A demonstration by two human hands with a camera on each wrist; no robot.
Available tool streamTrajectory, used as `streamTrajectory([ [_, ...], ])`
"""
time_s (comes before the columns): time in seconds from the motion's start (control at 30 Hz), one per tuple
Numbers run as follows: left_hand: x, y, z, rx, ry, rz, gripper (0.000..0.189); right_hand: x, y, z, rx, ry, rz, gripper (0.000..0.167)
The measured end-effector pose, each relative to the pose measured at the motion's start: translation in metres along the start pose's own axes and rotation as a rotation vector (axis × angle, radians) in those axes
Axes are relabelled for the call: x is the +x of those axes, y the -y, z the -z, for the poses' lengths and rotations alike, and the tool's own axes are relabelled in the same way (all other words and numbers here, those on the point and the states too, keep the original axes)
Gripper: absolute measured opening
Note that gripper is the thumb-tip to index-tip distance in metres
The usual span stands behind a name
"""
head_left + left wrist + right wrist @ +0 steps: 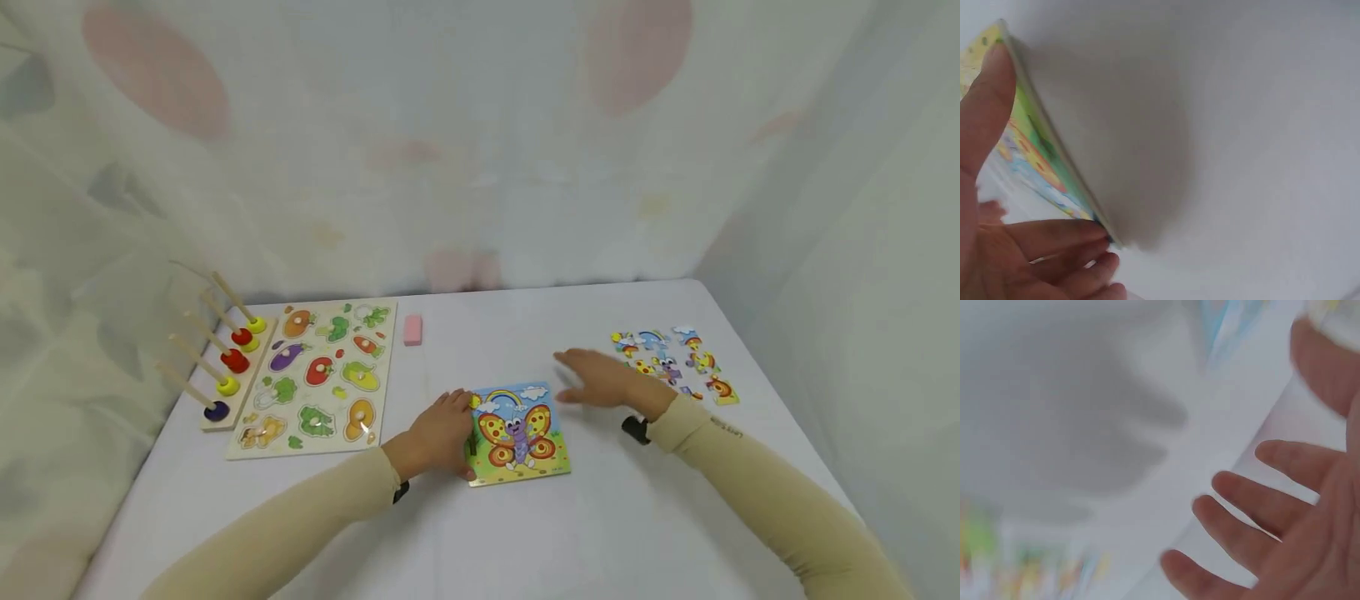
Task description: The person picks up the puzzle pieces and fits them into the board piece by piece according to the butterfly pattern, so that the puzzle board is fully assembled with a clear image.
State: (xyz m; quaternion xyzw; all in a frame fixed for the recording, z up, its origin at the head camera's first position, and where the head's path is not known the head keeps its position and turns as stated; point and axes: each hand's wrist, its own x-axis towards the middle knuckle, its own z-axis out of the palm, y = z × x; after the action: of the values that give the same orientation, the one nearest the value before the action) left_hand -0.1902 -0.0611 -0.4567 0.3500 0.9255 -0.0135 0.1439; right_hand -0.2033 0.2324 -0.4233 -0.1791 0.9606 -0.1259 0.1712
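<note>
My left hand (pixel 446 433) holds the left side of a square butterfly picture puzzle (pixel 517 429), lying picture up on the table. In the left wrist view the thumb sits at one corner of the puzzle (pixel 1044 150) and the fingers at the far corner. To the right of the puzzle, my right hand (pixel 603 379) hovers over the table with its fingers spread and nothing in them, as the right wrist view also shows. Beyond that hand lie several loose jigsaw pieces (pixel 702 360) with parts of a similar butterfly picture, some partly behind the hand and forearm.
A vegetable peg puzzle board (pixel 330 321) lies on the left of the table (pixel 495 550). Beside it stands a wooden peg rack (pixel 243 387) with coloured rings on upright rods. A pink block (pixel 412 330) rests near the back edge, in front of a hanging cloth.
</note>
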Motion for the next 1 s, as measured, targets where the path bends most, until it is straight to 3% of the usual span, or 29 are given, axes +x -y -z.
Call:
streamTrajectory([
  [0.13,0.006,0.006,0.007,-0.058,0.035,0.005,0.056,0.009,-0.049,0.031,-0.101,-0.077,-0.141,0.062],
  [0.23,0.014,0.013,0.014,-0.123,0.048,0.026,0.041,0.012,-0.073,0.043,-0.133,-0.046,-0.221,0.056],
  [0.37,0.024,0.018,0.026,-0.169,0.078,0.016,0.028,0.015,-0.091,0.044,-0.088,-0.003,-0.287,0.056],
  [0.53,0.031,0.018,0.039,-0.166,0.109,-0.005,0.03,0.017,-0.113,0.036,-0.056,-0.03,-0.323,0.05],
  [0.67,0.033,0.021,0.044,-0.153,0.087,-0.024,0.03,0.017,-0.127,0.033,-0.03,-0.068,-0.333,0.047],
  [0.83,0.034,0.026,0.04,-0.138,0.03,-0.094,0.023,0.018,-0.135,0.032,-0.02,-0.105,-0.304,0.044],
  [1.0,0.038,0.032,0.033,-0.149,-0.026,-0.09,0.021,0.02,-0.134,0.03,0.048,-0.125,-0.276,0.044],
])
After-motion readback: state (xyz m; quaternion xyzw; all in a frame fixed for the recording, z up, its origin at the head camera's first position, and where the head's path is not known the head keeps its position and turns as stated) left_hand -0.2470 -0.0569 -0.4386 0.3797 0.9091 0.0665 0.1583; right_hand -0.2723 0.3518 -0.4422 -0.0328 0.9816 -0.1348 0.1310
